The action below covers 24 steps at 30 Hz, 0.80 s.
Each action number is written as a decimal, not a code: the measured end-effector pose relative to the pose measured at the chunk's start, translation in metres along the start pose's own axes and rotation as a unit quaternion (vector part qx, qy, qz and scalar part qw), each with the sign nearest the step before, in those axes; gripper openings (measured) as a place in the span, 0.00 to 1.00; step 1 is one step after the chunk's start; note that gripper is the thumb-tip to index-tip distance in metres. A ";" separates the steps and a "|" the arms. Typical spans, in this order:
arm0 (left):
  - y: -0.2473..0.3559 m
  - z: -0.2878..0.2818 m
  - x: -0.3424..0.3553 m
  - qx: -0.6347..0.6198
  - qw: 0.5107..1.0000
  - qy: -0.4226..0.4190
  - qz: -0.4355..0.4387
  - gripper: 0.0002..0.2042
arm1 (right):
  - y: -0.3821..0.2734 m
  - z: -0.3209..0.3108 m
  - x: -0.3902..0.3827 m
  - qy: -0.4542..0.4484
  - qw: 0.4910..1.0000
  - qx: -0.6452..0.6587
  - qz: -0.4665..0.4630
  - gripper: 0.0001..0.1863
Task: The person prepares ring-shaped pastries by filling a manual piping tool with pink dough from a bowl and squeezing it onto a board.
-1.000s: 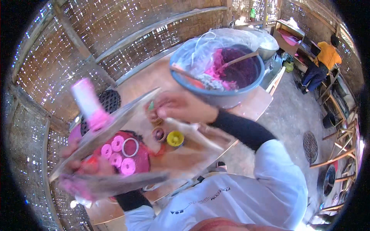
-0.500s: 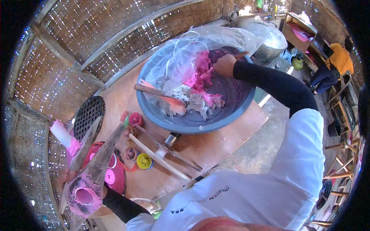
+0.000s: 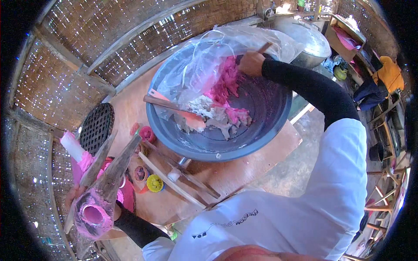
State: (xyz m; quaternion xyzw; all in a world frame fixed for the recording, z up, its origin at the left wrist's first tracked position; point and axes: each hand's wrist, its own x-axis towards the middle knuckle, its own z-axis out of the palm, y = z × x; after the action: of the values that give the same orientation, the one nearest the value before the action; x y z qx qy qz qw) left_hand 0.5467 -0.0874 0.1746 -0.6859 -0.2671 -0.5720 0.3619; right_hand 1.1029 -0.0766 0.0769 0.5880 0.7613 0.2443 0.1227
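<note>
My right hand [image 3: 251, 64] is closed round the wooden handle [image 3: 264, 47] of a tool whose working end I cannot make out. It is at the far side of a large blue-grey basin [image 3: 257, 148], beside a lump of pink dough [image 3: 226, 82]. Whitish dough [image 3: 202, 106] lies next to the pink. At the lower left, my left hand [image 3: 116, 211] grips a wooden press [image 3: 93, 215], mostly hidden behind it. The press has a round, pink-smeared opening, and its fingertips show at the left edge. A white cylinder with pink dough [image 3: 73, 145] sticks up beyond it.
Clear plastic sheeting [image 3: 191, 74] drapes over the basin. A wooden-handled spatula [image 3: 167, 103] rests across its left rim. A yellow cup [image 3: 155, 183], wooden sticks [image 3: 174, 180] and a black lattice tray [image 3: 96, 128] lie on the board. A big metal pot [image 3: 305, 41] stands behind; a person in orange [image 3: 389, 74] is far right.
My right hand has shifted slightly left and up, and the tool handle now points more steeply upward. My left hand stays at the press. The view has shifted a little.
</note>
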 end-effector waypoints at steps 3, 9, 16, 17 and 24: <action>-0.002 0.001 -0.001 0.006 1.000 0.000 0.002 0.12 | -0.009 -0.039 -0.021 -0.034 0.998 0.013 -0.053 0.08; -0.005 0.006 0.000 -0.006 1.000 0.005 0.003 0.12 | 0.004 -0.041 -0.014 -0.095 0.994 -0.040 0.029 0.06; -0.005 0.004 0.000 -0.005 1.000 -0.007 0.003 0.12 | -0.002 -0.048 -0.017 -0.117 0.992 0.010 -0.038 0.08; -0.008 0.006 0.000 -0.016 1.000 -0.003 0.004 0.12 | -0.004 -0.048 -0.019 -0.117 0.992 0.011 -0.038 0.08; -0.010 0.007 -0.001 -0.026 0.999 -0.009 0.028 0.13 | -0.009 -0.026 -0.010 -0.060 0.998 0.016 0.010 0.08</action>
State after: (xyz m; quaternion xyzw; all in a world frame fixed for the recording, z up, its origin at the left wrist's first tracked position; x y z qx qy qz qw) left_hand 0.5433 -0.0758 0.1752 -0.7076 -0.2362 -0.5621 0.3572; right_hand 1.0852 -0.0936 0.0935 0.6113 0.7503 0.1977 0.1558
